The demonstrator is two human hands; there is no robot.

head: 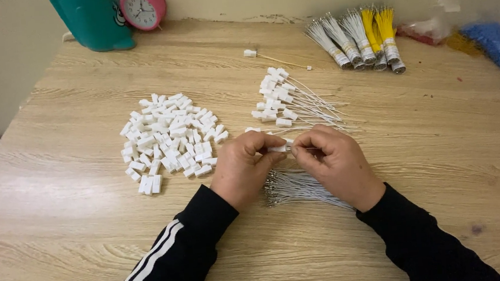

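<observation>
Hands meet mid-table: left hand [243,167] and right hand [336,164] both pinch one small white connector [277,148] between fingertips, above loose white wires [300,188]. Connector pile [168,141] lies just left, finished pieces [285,100] beyond; bare wood [62,218] toward the near edge.

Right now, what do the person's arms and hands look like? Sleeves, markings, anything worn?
Both hands are bare: no gloves, and no rings or watch that can be seen. The left hand and right hand come out of long black sleeves with snug cuffs at the wrists. The left sleeve has white stripes running along its length; the right sleeve looks plain black from this angle.
</observation>
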